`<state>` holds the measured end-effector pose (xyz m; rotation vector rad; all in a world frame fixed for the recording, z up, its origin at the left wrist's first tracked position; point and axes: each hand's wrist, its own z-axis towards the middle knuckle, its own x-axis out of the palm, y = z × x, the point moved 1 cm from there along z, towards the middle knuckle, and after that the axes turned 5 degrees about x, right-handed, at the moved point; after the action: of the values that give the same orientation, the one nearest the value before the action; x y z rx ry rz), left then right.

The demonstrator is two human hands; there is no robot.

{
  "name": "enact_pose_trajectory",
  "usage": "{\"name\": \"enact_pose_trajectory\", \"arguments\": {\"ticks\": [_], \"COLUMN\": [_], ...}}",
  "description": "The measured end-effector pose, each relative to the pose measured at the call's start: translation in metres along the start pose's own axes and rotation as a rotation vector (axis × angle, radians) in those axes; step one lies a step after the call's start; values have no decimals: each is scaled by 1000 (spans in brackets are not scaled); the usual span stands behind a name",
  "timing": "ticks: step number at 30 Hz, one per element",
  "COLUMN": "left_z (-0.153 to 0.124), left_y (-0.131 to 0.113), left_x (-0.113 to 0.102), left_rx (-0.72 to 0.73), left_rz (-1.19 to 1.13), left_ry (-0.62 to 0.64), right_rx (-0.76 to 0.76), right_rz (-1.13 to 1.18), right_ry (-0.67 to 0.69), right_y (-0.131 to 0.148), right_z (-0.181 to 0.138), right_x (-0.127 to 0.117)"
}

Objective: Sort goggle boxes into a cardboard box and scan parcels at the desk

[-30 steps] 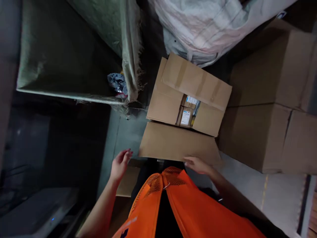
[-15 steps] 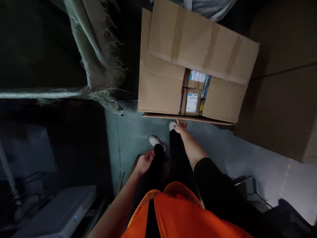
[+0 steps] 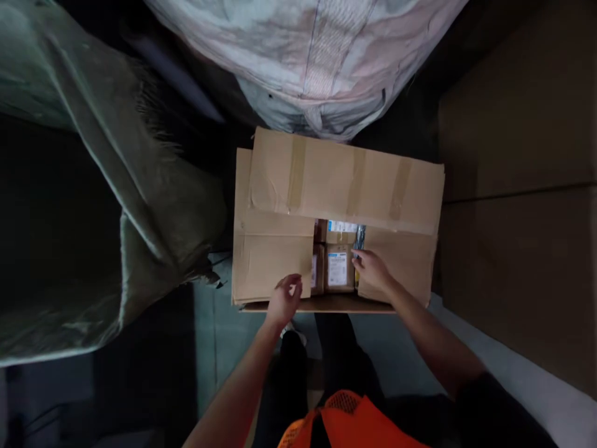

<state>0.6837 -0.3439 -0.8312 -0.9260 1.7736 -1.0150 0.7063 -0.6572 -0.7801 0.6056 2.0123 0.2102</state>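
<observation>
A large cardboard box [image 3: 275, 261] stands in front of me with its top flaps partly folded in. Through the gap between the flaps show smaller brown boxes, one with a white and blue label [image 3: 337, 269], and a dark plastic-wrapped item [image 3: 360, 238]. My left hand [image 3: 284, 301] hovers at the front of the left flap, fingers loosely bent and apart, nothing in it. My right hand [image 3: 374, 270] is over the inner edge of the right flap [image 3: 396, 258], its fingers reaching into the gap beside the labelled box, thumb and forefinger apart. Whether its fingertips touch anything is unclear.
Behind the box bulges a big white woven sack [image 3: 321, 68]. At left hangs a grey-green woven cloth [image 3: 172, 211] with a frayed edge. Large brown cartons [image 3: 517, 261] stand to the right. Grey floor [image 3: 205, 348] shows around my feet.
Both hands have risen from beside my legs to above the box. The box now sits lower in view and nearer to me, and more of the white sack shows.
</observation>
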Motion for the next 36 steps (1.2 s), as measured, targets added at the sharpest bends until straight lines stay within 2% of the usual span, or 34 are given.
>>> {"name": "enact_pose_trajectory", "arguments": {"ticks": [2, 4, 6, 8, 10, 13, 15, 17, 19, 21, 24, 27, 30, 36], "left_z": [41, 59, 58, 48, 38, 36, 48, 68, 91, 108, 116, 108, 100, 109], "left_y": [-24, -36, -38, -35, -31, -33, -38, -42, -40, -31, -10, 8, 15, 5], "left_x": [32, 61, 81, 93, 98, 97, 88, 70, 41, 8, -36, -60, -69, -70], "left_rx": [78, 130, 164, 189, 225, 277, 293, 274, 210, 115, 0, -57, -77, -114], "left_rz": [-5, 21, 62, 101, 142, 204, 239, 259, 268, 286, 352, 440, 530, 601], "left_ry": [35, 96, 153, 187, 193, 142, 61, -83, -275, -440, -506, -487, -461, -503], "right_rx": [-7, -15, -35, -102, -189, -294, -305, -280, -231, -167, 37, 182, 203, 156], "right_rz": [-158, -247, -293, -304, -300, -337, -399, -469, -520, -581, -705, -633, -456, -470], "right_ry": [-28, -20, -82, -241, -464, -739, -810, -844, -830, -811, -713, -696, -737, -566], "right_y": [-6, -4, 0, 7, 15, 33, 48, 62, 75, 86, 104, 121, 129, 123], "right_z": [43, 66, 65, 49, 31, 28, 49, 82, 122, 160, 206, 227, 228, 244], "right_x": [-22, -25, -24, -37, -72, -160, -224, -279, -319, -344, -357, -356, -359, -389]}}
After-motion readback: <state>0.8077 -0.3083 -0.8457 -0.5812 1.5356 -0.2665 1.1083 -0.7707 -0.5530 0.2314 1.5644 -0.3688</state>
